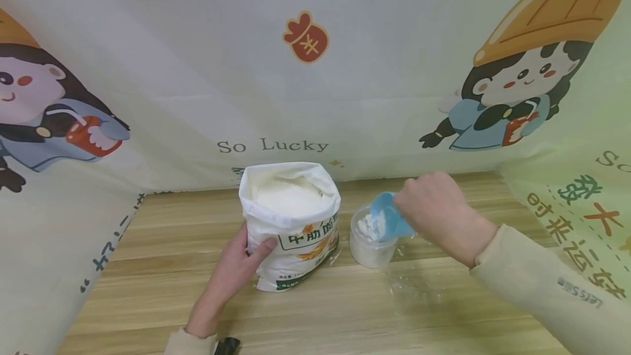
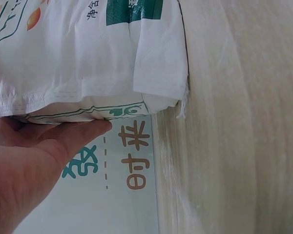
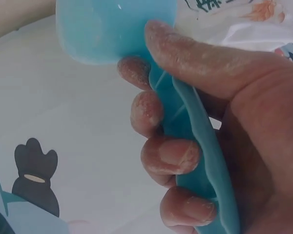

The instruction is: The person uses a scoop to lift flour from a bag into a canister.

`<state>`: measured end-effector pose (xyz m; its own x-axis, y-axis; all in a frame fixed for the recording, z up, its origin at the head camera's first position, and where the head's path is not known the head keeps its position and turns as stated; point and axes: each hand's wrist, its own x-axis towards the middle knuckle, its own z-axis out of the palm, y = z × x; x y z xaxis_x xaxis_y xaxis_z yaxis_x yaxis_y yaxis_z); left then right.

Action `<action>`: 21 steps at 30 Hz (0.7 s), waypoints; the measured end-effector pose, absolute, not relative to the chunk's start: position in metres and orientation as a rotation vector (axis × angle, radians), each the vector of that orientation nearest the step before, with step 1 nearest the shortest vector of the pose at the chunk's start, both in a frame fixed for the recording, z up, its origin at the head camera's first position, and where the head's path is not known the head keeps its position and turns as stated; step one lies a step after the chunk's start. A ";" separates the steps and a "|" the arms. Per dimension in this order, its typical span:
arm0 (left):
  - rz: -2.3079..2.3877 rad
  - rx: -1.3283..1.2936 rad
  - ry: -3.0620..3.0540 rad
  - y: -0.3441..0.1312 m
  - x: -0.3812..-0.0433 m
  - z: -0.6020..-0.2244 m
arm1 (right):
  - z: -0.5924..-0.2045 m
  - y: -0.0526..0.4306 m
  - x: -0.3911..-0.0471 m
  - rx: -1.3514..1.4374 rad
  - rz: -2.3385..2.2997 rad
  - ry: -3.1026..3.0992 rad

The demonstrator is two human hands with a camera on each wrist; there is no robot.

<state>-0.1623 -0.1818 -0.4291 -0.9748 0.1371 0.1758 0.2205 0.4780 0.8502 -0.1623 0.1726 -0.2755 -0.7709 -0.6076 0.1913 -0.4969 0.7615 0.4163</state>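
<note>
A white flour bag (image 1: 300,251) stands upright with its top folded open, white flour (image 1: 291,197) showing inside. My left hand (image 1: 240,264) grips its left side, the thumb on the printed front and the fingers behind. In the left wrist view, fingers (image 2: 83,134) lie along the bag's underside edge. My right hand (image 1: 436,212) holds a light blue scoop (image 1: 394,222) by its handle, fingers curled round it. Tipped to the left, the scoop is over the mouth of a clear round jar (image 1: 371,253), with flour at its lip and in the jar. White powder dusts the right fingertips (image 3: 146,112).
The wooden tabletop (image 1: 148,278) carries scattered flour (image 1: 414,289) near the jar's right front. A printed cloth (image 1: 207,70) closes off the back and both sides. The bag and jar stand side by side with a narrow gap.
</note>
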 end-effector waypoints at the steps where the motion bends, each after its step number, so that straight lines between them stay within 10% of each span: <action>1: -1.533 -0.319 -2.627 -0.182 -0.162 -0.429 | -0.276 0.172 -0.162 0.856 -0.510 -2.621; 21: -1.545 -0.311 -2.634 -0.182 -0.162 -0.430 | -0.291 0.220 -0.161 0.772 -0.209 -2.798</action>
<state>-0.1621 -0.1818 -0.4297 -0.9770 0.1374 0.1632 0.2095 0.4734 0.8556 -0.1611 0.2200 -0.2909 -0.8342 -0.5201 0.1833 -0.4871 0.8508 0.1971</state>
